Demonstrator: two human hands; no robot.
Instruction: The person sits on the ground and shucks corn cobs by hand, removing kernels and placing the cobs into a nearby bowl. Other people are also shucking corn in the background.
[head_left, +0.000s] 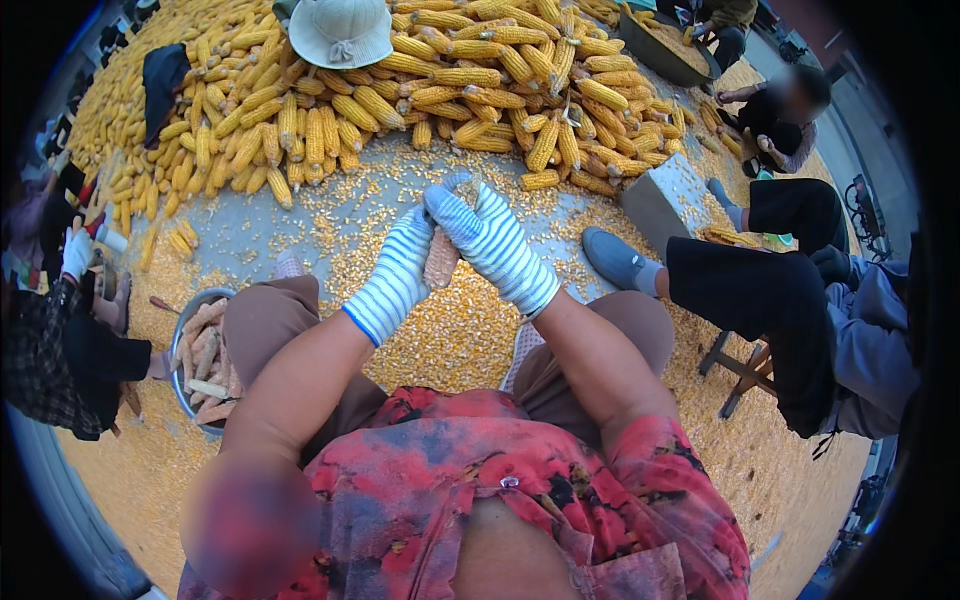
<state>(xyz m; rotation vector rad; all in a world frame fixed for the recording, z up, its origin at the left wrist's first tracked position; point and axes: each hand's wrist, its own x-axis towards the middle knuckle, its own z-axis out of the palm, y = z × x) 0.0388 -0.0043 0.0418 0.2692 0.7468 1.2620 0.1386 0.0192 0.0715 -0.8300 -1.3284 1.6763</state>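
Both my hands wear white knit gloves with blue stripes, and they meet in front of me above the floor. A mostly bare, pinkish corn cob (441, 259) points down between them. My left hand (394, 266) grips it from the left side. My right hand (499, 244) closes around its upper part, thumb laid across. A pale yellowish end (471, 190) shows above the right fingers; whether it belongs to the same cob I cannot tell. Loose corn kernels (450, 341) lie heaped between my legs, below the hands.
A big pile of corn ears (480, 75) rises ahead, with a light cloth hat (341, 34) by it. Left of my knee stands a metal basin (177, 375) of stripped cobs (204, 352). A grey block (664, 199) and a seated person's leg (739, 300) are at right. Other people sit around.
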